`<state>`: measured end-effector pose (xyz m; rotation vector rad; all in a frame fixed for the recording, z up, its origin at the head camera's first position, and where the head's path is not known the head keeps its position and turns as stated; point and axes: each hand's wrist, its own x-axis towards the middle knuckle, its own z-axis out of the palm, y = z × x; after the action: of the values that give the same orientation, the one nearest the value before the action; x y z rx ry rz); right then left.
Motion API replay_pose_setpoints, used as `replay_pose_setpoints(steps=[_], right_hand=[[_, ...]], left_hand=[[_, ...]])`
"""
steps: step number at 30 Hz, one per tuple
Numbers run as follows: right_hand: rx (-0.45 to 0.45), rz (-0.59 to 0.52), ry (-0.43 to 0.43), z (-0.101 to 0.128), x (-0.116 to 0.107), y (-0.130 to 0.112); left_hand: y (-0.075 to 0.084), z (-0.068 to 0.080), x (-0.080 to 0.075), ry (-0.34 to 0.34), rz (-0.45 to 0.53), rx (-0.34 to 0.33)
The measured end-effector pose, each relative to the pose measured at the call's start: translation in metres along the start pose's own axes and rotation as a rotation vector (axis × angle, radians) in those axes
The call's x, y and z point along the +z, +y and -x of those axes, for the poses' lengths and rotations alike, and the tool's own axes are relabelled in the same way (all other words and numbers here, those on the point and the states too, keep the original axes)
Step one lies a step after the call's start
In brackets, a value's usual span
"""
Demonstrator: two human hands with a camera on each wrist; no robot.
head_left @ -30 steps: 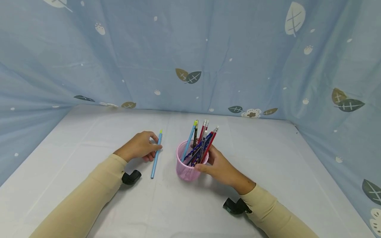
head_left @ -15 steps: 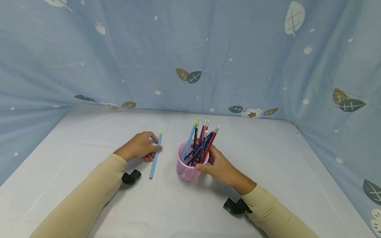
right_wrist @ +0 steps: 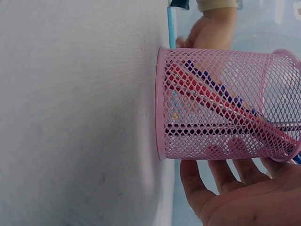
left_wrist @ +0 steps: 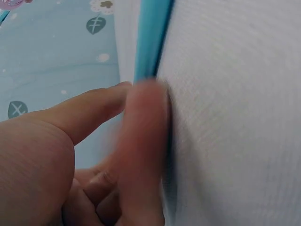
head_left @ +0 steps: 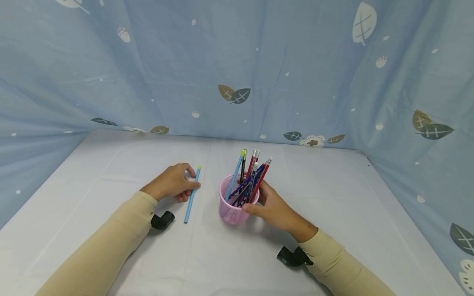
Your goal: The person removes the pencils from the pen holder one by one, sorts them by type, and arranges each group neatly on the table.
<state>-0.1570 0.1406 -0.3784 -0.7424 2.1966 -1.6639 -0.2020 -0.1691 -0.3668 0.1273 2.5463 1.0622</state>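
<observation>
A light blue pencil (head_left: 189, 209) with a yellow-green end lies on the white tabletop, left of the pencil cup. My left hand (head_left: 173, 181) has it between thumb and fingers near its middle; the left wrist view shows the blue shaft (left_wrist: 151, 40) running out past blurred fingertips. With the thumb at the near rim and the fingers round the far right side, my right hand (head_left: 277, 209) holds the pink mesh pencil cup (head_left: 233, 214). The cup stands upright, filled with several pencils, among them a light blue pencil (head_left: 235, 176) and a red pencil (head_left: 262, 180).
A white cloth (head_left: 333, 189) covers the table. Behind it and along both sides hangs a blue curtain (head_left: 296, 74) printed with leaves. A black wrist device (head_left: 163, 220) sits under the left cuff, another black device (head_left: 294, 257) under the right one.
The loose light blue pencil has slid a little toward me and slightly left, its near end swinging left. My left hand has barely moved; the right hand and cup stay in place.
</observation>
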Motion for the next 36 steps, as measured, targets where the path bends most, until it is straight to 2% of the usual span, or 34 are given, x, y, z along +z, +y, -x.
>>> replay_pose_setpoints(steps=[4,6,11,15,24,32,36], right_hand=[[0.000,0.000,-0.002,0.000,0.000,0.000],[0.002,0.001,-0.004,0.000,0.000,0.001],[-0.002,-0.002,-0.008,0.000,0.000,0.002],[0.001,-0.004,-0.011,0.000,0.001,0.002],[0.007,0.011,-0.004,0.001,0.002,0.001],[-0.015,0.018,-0.004,0.001,0.002,0.002],[-0.025,0.022,-0.008,0.000,0.001,0.002]], left_hand=[[0.001,0.000,-0.001,0.103,-0.105,0.038],[0.004,0.000,-0.001,0.167,-0.124,0.067],[0.014,0.002,0.003,0.306,-0.084,0.162],[0.023,0.007,0.008,0.362,-0.017,0.250],[0.044,0.019,0.027,0.365,0.122,0.403],[0.057,0.024,0.042,0.294,0.189,0.453],[0.060,0.024,0.047,0.230,0.207,0.460]])
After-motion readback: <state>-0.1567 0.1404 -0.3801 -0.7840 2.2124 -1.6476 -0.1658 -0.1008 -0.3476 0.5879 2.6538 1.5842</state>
